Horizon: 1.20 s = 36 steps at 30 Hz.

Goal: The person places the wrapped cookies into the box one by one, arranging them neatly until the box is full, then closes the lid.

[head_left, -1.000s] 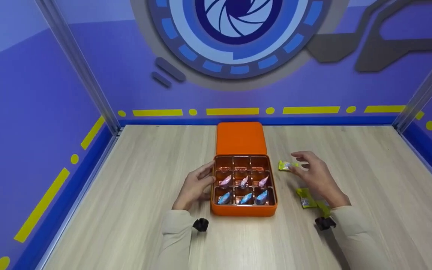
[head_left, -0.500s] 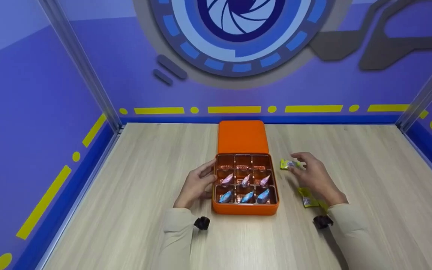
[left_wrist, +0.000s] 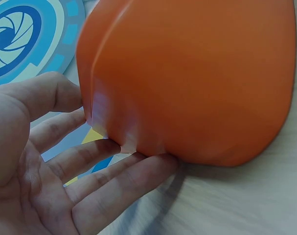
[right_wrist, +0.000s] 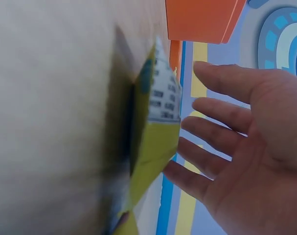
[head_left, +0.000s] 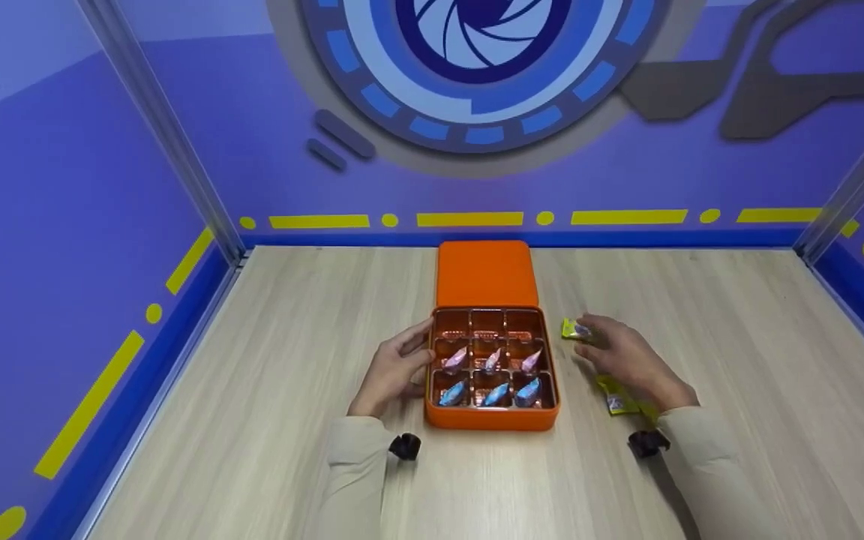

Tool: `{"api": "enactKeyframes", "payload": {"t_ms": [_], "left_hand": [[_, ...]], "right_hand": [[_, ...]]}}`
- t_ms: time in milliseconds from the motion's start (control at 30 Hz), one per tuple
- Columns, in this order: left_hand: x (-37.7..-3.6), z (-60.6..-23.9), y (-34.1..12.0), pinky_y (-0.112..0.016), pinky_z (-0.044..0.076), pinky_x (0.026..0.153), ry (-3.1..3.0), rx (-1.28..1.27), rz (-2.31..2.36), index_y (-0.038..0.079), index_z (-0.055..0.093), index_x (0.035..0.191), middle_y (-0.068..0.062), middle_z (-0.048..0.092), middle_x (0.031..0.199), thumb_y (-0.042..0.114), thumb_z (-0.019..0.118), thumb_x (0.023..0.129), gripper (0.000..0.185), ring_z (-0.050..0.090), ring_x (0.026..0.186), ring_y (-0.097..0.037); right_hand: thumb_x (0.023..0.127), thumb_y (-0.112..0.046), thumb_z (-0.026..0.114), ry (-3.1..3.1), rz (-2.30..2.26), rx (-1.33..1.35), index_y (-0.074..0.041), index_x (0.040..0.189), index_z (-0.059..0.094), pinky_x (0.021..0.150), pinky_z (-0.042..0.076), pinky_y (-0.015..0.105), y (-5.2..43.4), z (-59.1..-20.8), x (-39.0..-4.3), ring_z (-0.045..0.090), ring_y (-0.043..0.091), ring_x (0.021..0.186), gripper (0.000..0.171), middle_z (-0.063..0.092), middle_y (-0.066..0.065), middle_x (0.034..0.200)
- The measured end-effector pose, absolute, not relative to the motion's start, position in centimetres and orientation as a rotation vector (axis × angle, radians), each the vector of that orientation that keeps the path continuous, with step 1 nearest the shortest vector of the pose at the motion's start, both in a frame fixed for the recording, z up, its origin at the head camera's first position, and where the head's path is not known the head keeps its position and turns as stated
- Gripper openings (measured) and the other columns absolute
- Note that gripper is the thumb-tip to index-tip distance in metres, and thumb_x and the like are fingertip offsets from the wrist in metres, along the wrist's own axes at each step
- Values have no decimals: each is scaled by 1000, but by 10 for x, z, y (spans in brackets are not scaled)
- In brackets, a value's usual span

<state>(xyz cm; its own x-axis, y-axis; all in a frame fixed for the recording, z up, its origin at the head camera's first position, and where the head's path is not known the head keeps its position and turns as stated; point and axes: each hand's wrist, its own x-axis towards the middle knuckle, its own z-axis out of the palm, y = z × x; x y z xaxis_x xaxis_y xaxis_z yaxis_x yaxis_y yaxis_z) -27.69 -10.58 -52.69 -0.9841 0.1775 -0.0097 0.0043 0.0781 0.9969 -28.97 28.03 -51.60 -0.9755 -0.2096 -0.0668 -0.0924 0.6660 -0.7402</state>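
An open orange box (head_left: 489, 420) stands mid-table, its lid (head_left: 486, 274) lying flat behind it. The middle row holds three pink candies (head_left: 492, 361), the front row three blue candies (head_left: 495, 393), and the back row shows none. My left hand (head_left: 396, 367) rests with straight fingers (left_wrist: 114, 171) against the box's left wall (left_wrist: 187, 83). My right hand (head_left: 619, 352) hovers with spread fingers (right_wrist: 212, 122) over a yellow-green packet (head_left: 571, 328) right of the box, holding nothing.
A second yellow-green packet (head_left: 615, 394) lies on the wood by my right wrist and fills the near part of the right wrist view (right_wrist: 158, 142). Purple walls enclose the table on three sides.
My right hand has sunk and drawn slightly closer over the far yellow-green packet, hiding more of it. The left hand and the box have stayed put.
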Motion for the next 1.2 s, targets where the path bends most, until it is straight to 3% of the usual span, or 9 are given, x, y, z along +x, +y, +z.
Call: {"api": "enactKeyframes", "payload": {"t_ms": [100,267,433,567,967,1200], "left_hand": [[-278,-528,-105,-48,56,98,2217,205,2045,8,53,157,-23,52,156,4,65,100,59,53,141,-36],[-278,-528,-105,-47,55,100,2195,215,2067,6,53,157,-23,53,155,3,65,99,59,54,140,-36],[-279,-528,-105,-47,60,90,2193,205,2064,7,53,157,-22,53,155,3,65,99,60,55,139,-36],[-279,-528,-105,-47,61,86,2207,202,2052,8,53,157,-22,53,155,4,65,99,59,56,138,-36],[-278,-528,-104,-50,52,104,2237,201,2033,8,54,157,-21,54,155,4,65,99,59,54,140,-36],[-277,-528,-105,-48,51,107,2236,211,2020,9,53,158,-21,51,157,6,64,101,59,51,142,-35]], "right_hand": [[105,-12,68,2760,-1163,-342,5,154,50,109,46,60,281,-517,-291,48,49,142,55,40,30,162],[100,-4,73,2844,-1090,-421,8,139,63,105,49,62,281,-518,-293,56,49,131,42,53,31,149],[96,2,75,2889,-1049,-411,7,132,68,106,48,62,282,-517,-292,60,44,121,37,61,26,135],[93,6,75,2911,-1014,-418,7,129,69,106,48,62,282,-516,-291,61,42,117,37,63,24,128],[94,3,75,2896,-1008,-373,5,130,69,98,55,56,285,-514,-290,63,32,105,36,67,18,121],[96,-3,75,2879,-1058,-358,4,130,69,98,56,55,286,-512,-289,66,33,110,35,69,19,124]]}}
